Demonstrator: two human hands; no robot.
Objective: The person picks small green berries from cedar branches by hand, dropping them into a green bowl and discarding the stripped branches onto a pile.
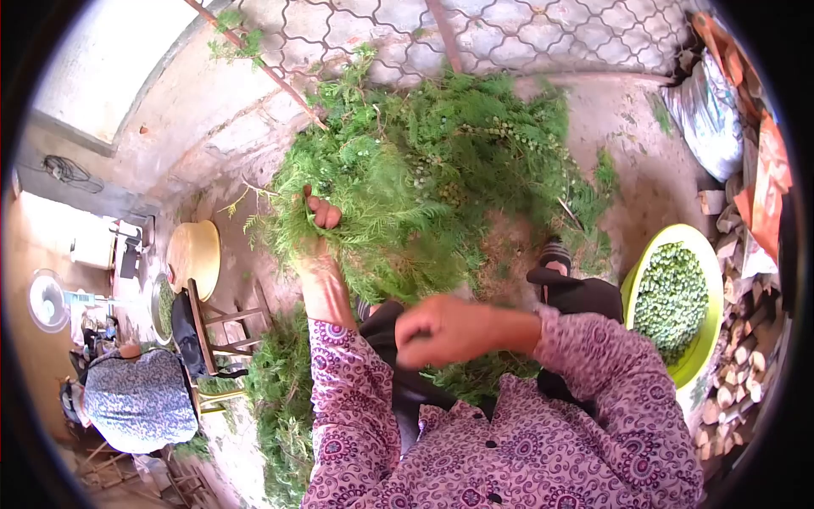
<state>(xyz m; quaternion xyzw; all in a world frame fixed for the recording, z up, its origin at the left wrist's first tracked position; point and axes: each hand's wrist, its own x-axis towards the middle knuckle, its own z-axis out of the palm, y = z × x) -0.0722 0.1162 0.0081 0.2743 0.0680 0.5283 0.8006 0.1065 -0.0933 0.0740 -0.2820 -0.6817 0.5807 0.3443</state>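
Note:
My left hand [324, 214] is closed around a feathery green conifer branch [377, 191], lifted in front of my knees. Its fingers are curled, and the fronds cover part of them. Over my lap, my right hand [437, 331] makes a closed fist, slightly blurred; whatever may be inside it is hidden. Beyond the branch a big heap of similar cut greenery [500, 127] covers the floor, with small pale round cones or berries among the leaves. To the right stands a yellow-green basin [629, 293] holding many small green cones or berries [674, 297].
A metal lattice [543, 38] borders the far side. Stacked firewood [738, 373] and a white sack [708, 114] line the right. More greenery [284, 407] lies at left, near a wooden chair [225, 327], a round yellow tub [195, 254] and another person [140, 399] sitting.

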